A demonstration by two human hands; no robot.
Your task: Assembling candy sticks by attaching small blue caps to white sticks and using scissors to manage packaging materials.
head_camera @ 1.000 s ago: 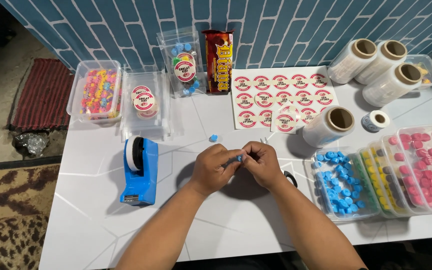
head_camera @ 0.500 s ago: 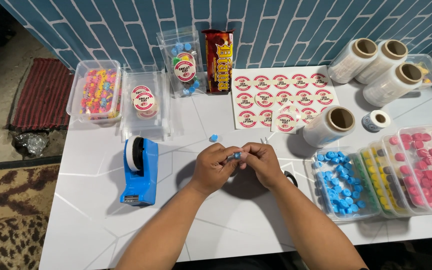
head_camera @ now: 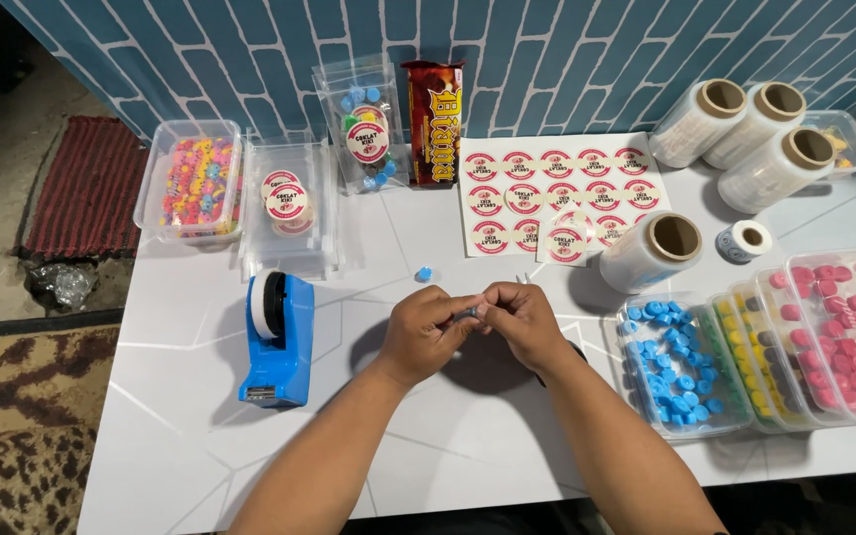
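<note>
My left hand and my right hand meet over the middle of the white table, fingertips pinched together on a small thin piece between them; what it is I cannot make out. A single blue piece lies on the table just beyond the hands. Two short white sticks lie beside it. A clear tray of blue pieces sits right of my right hand. A blue tape dispenser stands to the left of my left hand.
Trays of yellow and pink pieces line the right edge. A sheet of round stickers, rolls of clear film, a small tape roll, clear boxes and a tub of coloured sweets stand at the back.
The blue piece seen between my fingertips earlier is now covered; the hands have closed a little tighter together. Nothing else has moved.
</note>
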